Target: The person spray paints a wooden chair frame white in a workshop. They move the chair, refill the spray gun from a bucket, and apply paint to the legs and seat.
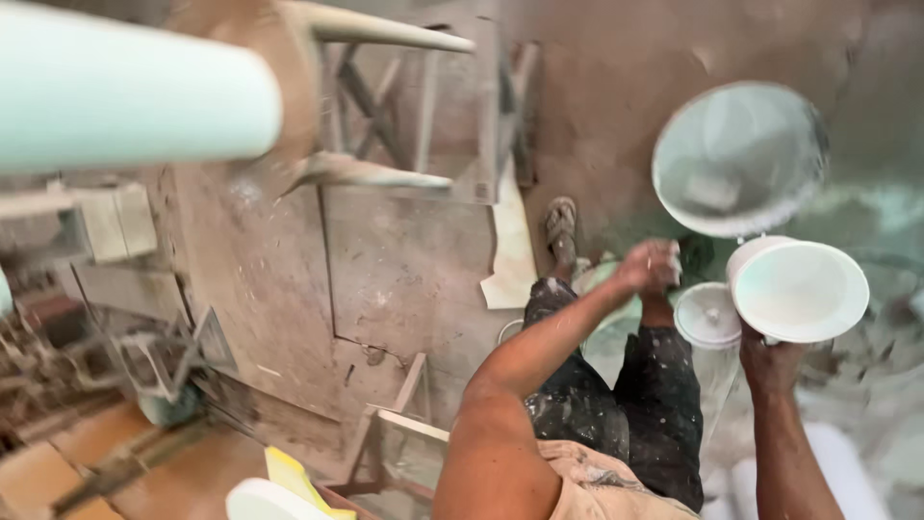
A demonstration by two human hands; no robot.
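The big white bucket stands on the spattered floor with its round mouth turned up toward the camera; it holds pale paint, with a blurred lighter patch lying in it that may be a tool or a lid. Just below the bucket, nearly touching its rim, the smaller white tub is gripped from underneath by the right hand, fingers wrapped round its base, mouth up and filled with the same pale, faintly green paint. Left of the tub, below the bucket, sits a small round white lid with a centre knob. The left hand is clenched beside the bucket's lower left rim, above that lid; what it clasps is too blurred to name. The right hand is therefore nearer the tub, the left nearer the bucket's edge
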